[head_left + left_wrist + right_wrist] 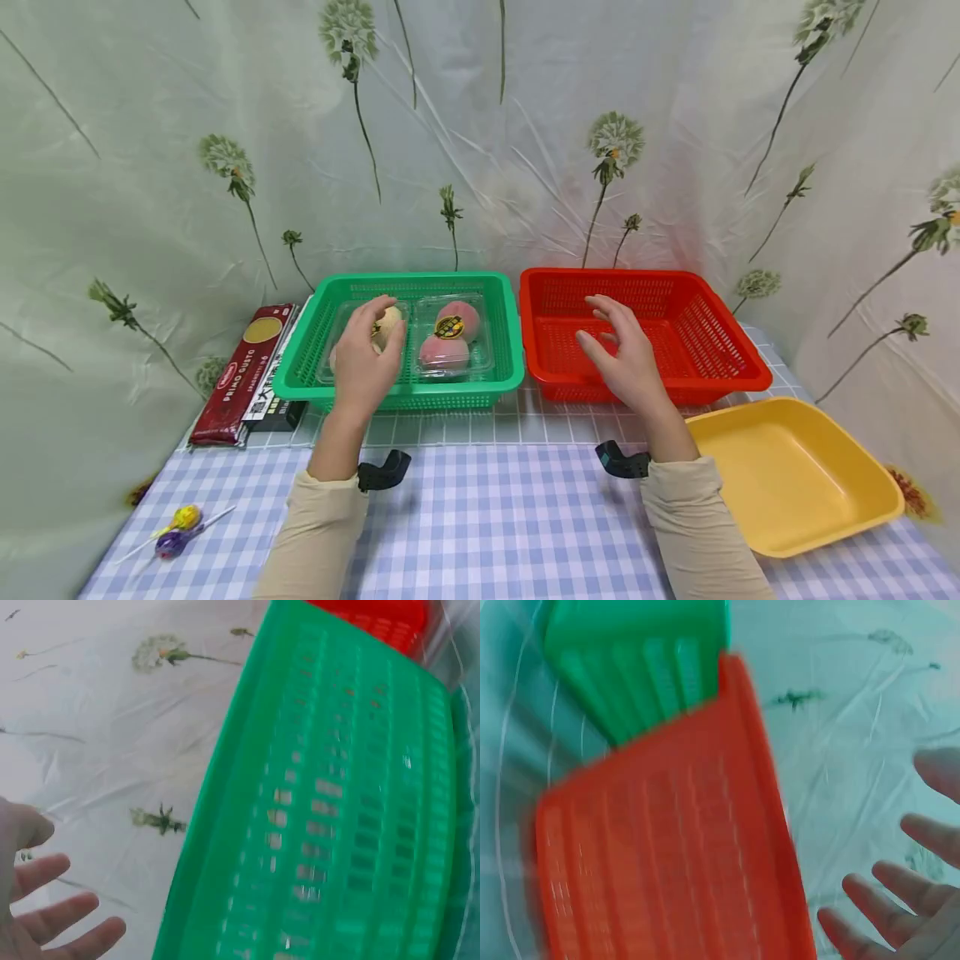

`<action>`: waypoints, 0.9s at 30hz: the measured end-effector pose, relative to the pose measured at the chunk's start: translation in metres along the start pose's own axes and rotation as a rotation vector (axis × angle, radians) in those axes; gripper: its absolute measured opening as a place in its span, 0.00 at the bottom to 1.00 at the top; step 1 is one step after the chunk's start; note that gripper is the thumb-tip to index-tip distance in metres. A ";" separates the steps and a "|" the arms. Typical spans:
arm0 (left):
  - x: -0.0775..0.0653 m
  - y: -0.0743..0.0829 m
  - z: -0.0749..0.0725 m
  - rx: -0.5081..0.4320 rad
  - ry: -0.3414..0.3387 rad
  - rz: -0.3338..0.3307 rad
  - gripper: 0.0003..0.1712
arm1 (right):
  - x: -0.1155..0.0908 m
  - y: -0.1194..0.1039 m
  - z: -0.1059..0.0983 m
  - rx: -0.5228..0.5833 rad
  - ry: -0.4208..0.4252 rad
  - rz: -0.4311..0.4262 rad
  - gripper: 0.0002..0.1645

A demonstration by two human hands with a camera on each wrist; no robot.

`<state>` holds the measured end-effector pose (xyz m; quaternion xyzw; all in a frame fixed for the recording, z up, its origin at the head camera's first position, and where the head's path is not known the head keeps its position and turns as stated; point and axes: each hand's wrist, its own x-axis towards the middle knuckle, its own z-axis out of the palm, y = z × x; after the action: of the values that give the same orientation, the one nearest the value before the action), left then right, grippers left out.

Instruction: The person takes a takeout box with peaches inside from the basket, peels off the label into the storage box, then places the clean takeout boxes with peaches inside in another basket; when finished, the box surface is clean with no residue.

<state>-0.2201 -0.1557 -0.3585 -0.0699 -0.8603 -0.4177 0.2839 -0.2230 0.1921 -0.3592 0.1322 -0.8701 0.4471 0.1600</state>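
My left hand (367,358) hovers over the front left of a green plastic basket (450,389), fingers spread and relaxed, holding nothing. Behind it, a clear pack with pale round fruit (391,323) is partly hidden. Beside that lies a clear pack of pink peaches (447,352) with a dark label. My right hand (628,358) is raised over the front of a red plastic basket (562,385), its fingers loosely bent around nothing. Both wrist views show spread fingers apart from the green basket wall (315,780) and the red basket wall (660,847).
A yellow tray (795,475) stands at the right, partly behind my right sleeve. Left of the green basket lie a red spaghetti pack (247,375) and a black box (276,414). Yellow (186,517) and purple (171,544) lollipops lie at the front left. A flowered curtain (480,133) hangs behind.
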 end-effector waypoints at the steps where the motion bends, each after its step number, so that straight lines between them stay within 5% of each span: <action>1: 0.001 -0.003 -0.003 -0.030 0.029 -0.015 0.21 | 0.000 -0.002 0.003 0.056 0.001 -0.001 0.34; 5: 0.000 -0.014 -0.018 -0.040 0.061 -0.115 0.21 | 0.004 -0.018 0.014 0.223 -0.062 0.018 0.31; 10: -0.002 -0.028 -0.038 0.010 0.051 -0.235 0.23 | 0.016 -0.042 0.037 0.306 -0.173 0.049 0.31; 19: 0.001 -0.053 -0.060 0.201 0.048 -0.317 0.24 | 0.044 -0.063 0.088 0.252 -0.378 0.211 0.36; 27: 0.002 -0.072 -0.071 0.175 0.022 -0.403 0.27 | 0.063 -0.071 0.116 0.146 -0.435 0.296 0.46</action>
<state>-0.2176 -0.2558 -0.3716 0.1331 -0.8866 -0.3906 0.2090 -0.2730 0.0512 -0.3459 0.1079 -0.8593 0.4883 -0.1079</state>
